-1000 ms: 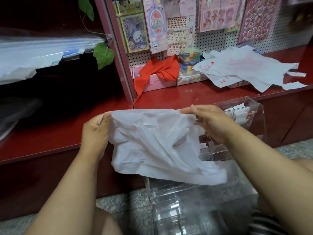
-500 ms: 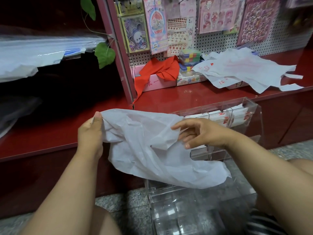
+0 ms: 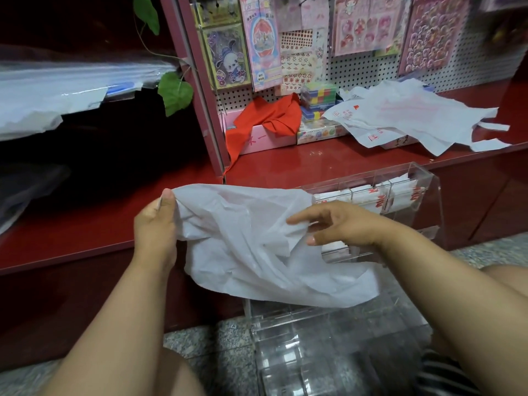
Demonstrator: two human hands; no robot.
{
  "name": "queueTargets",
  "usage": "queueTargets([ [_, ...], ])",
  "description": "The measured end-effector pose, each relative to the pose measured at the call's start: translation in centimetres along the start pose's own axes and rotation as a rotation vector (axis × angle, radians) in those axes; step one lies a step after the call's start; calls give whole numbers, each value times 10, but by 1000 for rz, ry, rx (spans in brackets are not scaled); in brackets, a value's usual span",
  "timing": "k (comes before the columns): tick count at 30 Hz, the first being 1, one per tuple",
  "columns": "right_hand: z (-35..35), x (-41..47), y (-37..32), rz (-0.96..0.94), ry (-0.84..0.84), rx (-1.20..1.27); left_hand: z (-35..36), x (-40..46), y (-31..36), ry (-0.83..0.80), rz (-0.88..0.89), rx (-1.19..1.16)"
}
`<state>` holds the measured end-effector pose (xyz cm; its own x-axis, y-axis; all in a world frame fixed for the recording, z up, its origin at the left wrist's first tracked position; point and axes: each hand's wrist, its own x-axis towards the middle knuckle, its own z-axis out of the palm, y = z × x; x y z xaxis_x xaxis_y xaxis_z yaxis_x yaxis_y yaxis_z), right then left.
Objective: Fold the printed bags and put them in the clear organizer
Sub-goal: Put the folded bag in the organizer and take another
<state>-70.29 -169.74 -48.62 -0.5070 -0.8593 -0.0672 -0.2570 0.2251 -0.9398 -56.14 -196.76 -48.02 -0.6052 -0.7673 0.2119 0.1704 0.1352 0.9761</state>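
A crumpled white plastic bag (image 3: 245, 247) hangs in front of me above the clear organizer (image 3: 428, 195). My left hand (image 3: 155, 224) grips the bag's upper left corner, thumb on top. My right hand (image 3: 340, 224) pinches a fold near the bag's middle right, with the index finger stretched out over it. The organizer's top compartments hold folded white bags with red print (image 3: 374, 195). Its lower compartments (image 3: 300, 352) stand on the floor, partly hidden behind the bag.
A pile of unfolded printed bags (image 3: 405, 115) lies on the red shelf (image 3: 328, 158) at the back right. A red cloth (image 3: 265, 118) drapes over a pink box. Sticker packs hang on the pegboard (image 3: 357, 72). The granite floor (image 3: 214, 350) lies below.
My right hand let go of the bag's top right corner, dropped lower and moved left to pinch the bag near its middle. The right side of the bag sagged. My left hand kept its grip.
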Motion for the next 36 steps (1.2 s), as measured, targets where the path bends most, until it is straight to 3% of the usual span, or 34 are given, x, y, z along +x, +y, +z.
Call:
queueTargets([
  [3,-14,-6,-3,-90,53,136,-8,3,-3,-42,48,65],
  [9,-47,-24,-11,-210,157,165,-14,10,-12,-88,80,136],
  [12,-53,-32,-11,-246,78,313,-6,7,-13,-82,61,111],
  [15,-50,-34,-7,-194,6,262,2,7,-13,-11,4,13],
  [19,-36,-33,-5,-103,-9,14,13,6,-11,48,-36,-53],
  [27,-10,-32,-8,-116,201,-328,26,5,-12,132,-77,-99],
  [31,-25,-35,-6,-29,220,-219,21,5,-10,124,-52,-39],
  [36,-61,-50,-11,-75,287,-111,-3,15,-6,113,-1,72],
])
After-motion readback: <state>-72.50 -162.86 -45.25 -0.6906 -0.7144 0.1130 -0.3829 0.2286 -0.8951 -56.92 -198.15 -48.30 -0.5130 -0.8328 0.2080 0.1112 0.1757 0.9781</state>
